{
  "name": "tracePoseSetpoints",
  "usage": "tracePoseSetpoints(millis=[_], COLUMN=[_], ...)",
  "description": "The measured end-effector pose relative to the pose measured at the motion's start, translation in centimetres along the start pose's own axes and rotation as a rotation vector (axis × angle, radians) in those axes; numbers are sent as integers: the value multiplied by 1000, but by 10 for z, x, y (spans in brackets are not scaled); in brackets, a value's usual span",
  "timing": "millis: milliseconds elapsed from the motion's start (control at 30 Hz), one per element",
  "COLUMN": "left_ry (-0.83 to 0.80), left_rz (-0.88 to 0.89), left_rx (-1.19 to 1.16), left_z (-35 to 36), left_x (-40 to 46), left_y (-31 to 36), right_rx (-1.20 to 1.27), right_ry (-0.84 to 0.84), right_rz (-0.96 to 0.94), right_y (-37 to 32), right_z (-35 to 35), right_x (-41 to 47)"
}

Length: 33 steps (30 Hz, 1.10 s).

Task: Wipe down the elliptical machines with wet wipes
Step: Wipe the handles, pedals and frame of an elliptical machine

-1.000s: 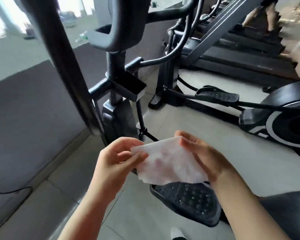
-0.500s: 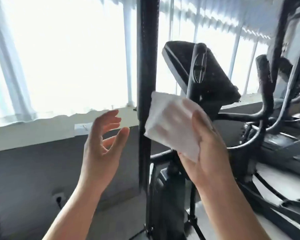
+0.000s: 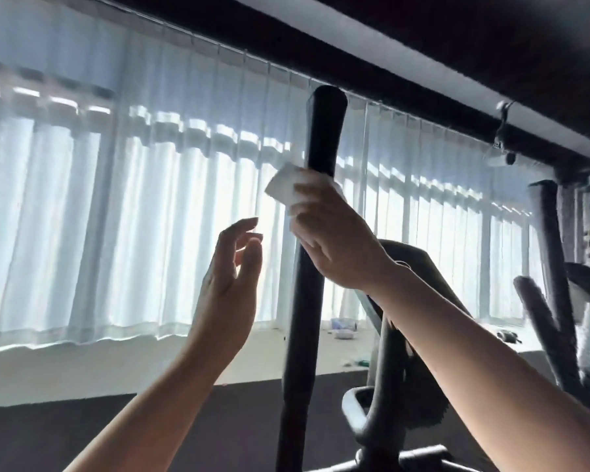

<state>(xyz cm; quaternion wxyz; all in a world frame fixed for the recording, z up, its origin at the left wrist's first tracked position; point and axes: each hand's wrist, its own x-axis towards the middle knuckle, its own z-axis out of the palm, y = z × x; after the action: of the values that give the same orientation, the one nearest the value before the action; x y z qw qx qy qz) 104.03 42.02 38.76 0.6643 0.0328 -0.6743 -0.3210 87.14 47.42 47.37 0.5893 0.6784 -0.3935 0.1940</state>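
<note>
**Wipe pressed to the upper handlebar**

The right hand (image 3: pixel 334 240) holds a white wipe (image 3: pixel 295 187) against a tall black handlebar (image 3: pixel 315 233), a little below the bar's rounded top end. Its fingers curl round the bar with the wipe under them; a corner of the wipe sticks out to the left of the bar, above the knuckles. The right forearm crosses in front of the machine's console (image 3: pixel 419 267), hiding most of it.

The left hand (image 3: pixel 229 284) hovers just left of the bar, apart from it, fingers loosely bent and grasping nothing, palm turned towards the bar.

The bar rises nearly upright through the middle of the view, from the bottom edge to near the dark ceiling beam (image 3: pixel 423 73). Lower right, beside the bar, a curved grey grip (image 3: pixel 382 386) loops down to the frame. At the right edge stand the blurred handles of a second machine (image 3: pixel 552 267).

Behind everything hang pale, backlit curtains (image 3: pixel 116 216) across a long window, ending above a light sill (image 3: pixel 82 366). On the sill, just right of the bar, lie a few small items (image 3: pixel 343 327), too blurred to identify. Below the sill runs a dark wall (image 3: pixel 65 434).
</note>
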Motion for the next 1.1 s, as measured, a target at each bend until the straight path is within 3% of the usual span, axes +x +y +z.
tracePoseSetpoints(millis=[133, 267, 367, 467, 567, 733, 833, 967, 1100], left_ry=[67, -1, -69, -62, -81, -68, -65, -196, -268], left_rz=[57, 49, 7, -18, -18, -9, -14, -66, -88], left_rx=[27, 43, -34, -128, -135, -125, -179, -205, -301], left_z=[4, 22, 36, 45, 50, 50, 41, 33, 28], left_x=[13, 21, 36, 49, 54, 58, 63, 64, 48], left_y=[-4, -10, -17, -24, -24, -24, -24, -21, -17], right_rx=[-137, -288, -233, 15, 190, 390, 444, 295, 215], right_ry=[-146, -114, -108, 107, 314, 323, 398, 321, 336], right_rz=[-193, -175, 31, 290, 364, 549, 665, 575, 384], right_y=[25, 71, 94, 93, 69, 27, 38, 59, 62], right_z=[-16, -34, -39, -29, -11, -9, -28, -19, 8], right_x=[21, 78, 113, 120, 98, 58, 79, 112, 76])
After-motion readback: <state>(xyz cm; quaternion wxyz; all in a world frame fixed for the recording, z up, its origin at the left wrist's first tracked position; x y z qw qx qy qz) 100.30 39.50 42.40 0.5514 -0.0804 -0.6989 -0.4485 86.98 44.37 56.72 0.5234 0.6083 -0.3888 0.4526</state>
